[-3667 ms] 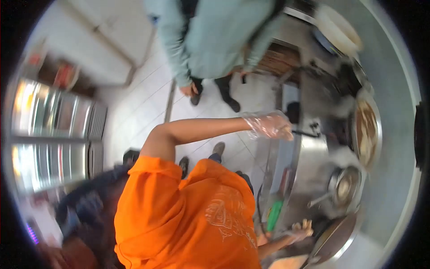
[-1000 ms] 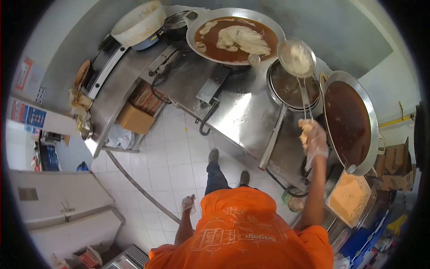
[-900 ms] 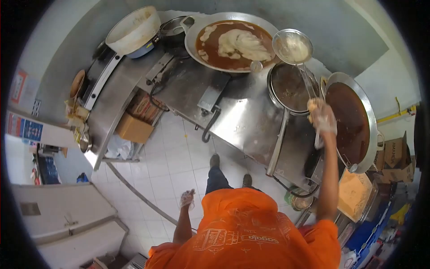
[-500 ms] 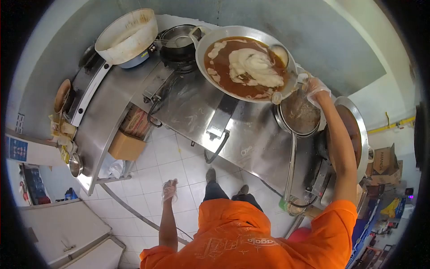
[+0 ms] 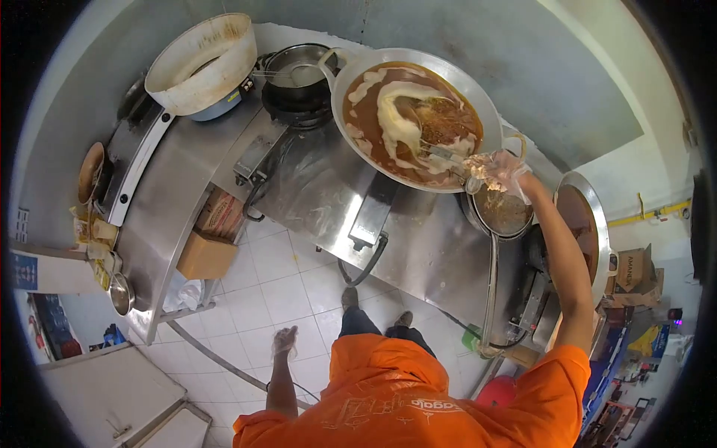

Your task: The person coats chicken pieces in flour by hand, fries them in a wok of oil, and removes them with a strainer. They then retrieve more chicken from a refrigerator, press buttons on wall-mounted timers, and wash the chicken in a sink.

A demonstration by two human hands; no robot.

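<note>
My right hand (image 5: 508,170), in a clear plastic glove, is closed around the handle of a metal ladle (image 5: 442,153) at the right rim of a wide wok (image 5: 489,123). Lumpy, pale brown bits cover part of the glove's fingers. The ladle's bowl is down in brown liquid, hidden by it. A curved band of pale foam (image 5: 399,123) floats to its left, with bubbling liquid (image 5: 444,119) beside it. Low on my left side hangs my left hand (image 5: 284,340), also gloved, with nothing in it and the fingers loosely bent.
Below my right hand a long-handled pan (image 5: 504,213) holds bubbling liquid. A second wok (image 5: 600,224) stands at the right. Left of the big wok are a dark pot (image 5: 299,78) and a large white ring-shaped vessel (image 5: 202,67). Steel counter (image 5: 314,179) runs in front of me.
My right hand has moved left and down toward the wok's front rim. The ladle has gone from the upper right down into the liquid. The foam mass has shrunk to a curved band.
</note>
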